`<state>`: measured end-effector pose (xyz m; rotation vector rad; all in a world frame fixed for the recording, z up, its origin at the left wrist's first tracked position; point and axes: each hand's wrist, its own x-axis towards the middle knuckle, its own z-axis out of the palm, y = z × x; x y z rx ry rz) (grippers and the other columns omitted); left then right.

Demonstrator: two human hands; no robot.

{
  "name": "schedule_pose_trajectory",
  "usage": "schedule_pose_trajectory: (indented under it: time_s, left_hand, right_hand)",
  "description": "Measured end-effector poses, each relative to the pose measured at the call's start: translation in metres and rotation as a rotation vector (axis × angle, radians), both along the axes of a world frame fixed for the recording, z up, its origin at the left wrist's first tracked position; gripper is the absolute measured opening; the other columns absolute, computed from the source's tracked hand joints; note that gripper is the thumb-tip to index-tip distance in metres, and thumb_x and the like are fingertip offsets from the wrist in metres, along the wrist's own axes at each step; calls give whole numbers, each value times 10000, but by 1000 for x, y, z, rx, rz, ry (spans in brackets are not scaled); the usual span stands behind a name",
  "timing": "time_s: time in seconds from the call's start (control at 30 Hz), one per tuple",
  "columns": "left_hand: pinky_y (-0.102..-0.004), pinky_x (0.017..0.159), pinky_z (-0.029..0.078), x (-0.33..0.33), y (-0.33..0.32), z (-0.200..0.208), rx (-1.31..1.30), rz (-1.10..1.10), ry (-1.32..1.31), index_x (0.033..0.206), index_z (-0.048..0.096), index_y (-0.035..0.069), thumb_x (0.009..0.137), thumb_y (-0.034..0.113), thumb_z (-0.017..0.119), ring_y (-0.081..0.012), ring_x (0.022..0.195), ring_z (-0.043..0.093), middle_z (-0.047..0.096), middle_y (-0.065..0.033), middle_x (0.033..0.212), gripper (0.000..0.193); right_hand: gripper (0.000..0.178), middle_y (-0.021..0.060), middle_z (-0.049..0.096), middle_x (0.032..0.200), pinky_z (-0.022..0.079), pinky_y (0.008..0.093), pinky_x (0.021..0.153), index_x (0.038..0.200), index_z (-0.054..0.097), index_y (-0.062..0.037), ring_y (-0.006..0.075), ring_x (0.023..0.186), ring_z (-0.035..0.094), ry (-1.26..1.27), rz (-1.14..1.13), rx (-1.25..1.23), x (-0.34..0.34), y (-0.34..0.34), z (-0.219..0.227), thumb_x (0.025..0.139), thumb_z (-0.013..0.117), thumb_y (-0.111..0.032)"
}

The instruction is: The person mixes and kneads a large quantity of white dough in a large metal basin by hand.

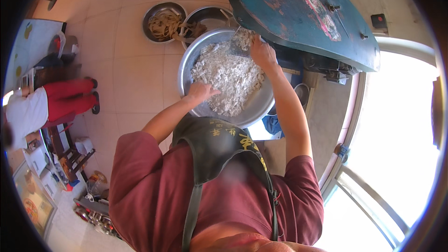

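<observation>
Loose crumbs (231, 79) in a metal basin (262, 100)

The crumbs lie between the left hand (201, 91) and the right hand (263, 52). They should be soft, light by the handful, apt to fall apart if lifted; the loaded basin is probably heavy and smooth, best taken by opposite sides of the rim. They look white and floury, in ragged flakes and lumps. The left hand reaches over the rim, thumb spread, its fingers hidden, its hold untellable. The right hand curls beside a see-through, crumb-specked piece (241, 42); whether it grips this is unclear
</observation>
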<state>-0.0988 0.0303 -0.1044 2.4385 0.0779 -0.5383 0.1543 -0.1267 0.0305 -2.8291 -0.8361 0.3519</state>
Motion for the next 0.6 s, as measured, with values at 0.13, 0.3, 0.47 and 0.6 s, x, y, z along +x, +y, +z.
schedule_pose_trajectory:
  time_s: [0.13,0.3,0.47,0.6]
  left_hand:
    - [-478,783,502,-24,14,-20,-124,133,-219,1123,581,53,891,211,656,-383,983,621,639,-208,1023,291]
    - [-484,870,486,24,36,19,-136,237,-386,1198,541,40,906,83,588,-419,1031,596,623,-206,1107,299]
    - [-460,1014,440,141,82,-24,-396,443,221,1319,513,-2,1003,473,473,-376,1225,549,578,-227,1313,572]
    - [-445,1084,387,152,52,-2,-534,712,583,1489,408,70,923,707,420,-378,1367,438,453,-246,1472,852]
  right_hand:
    - [295,286,675,812,525,569,679,1191,493,-54,488,763,654,68,8,127,-15,15,14,988,460,-265]
    - [263,258,673,744,526,568,612,1131,501,-69,470,682,659,62,98,50,-33,8,5,986,478,-287]
    - [273,263,658,763,500,573,615,1176,492,-81,487,717,633,99,7,164,-8,10,3,991,515,-279]
    - [325,279,673,934,528,523,695,1253,503,-72,493,845,639,129,-15,333,-29,-31,35,987,553,-253]
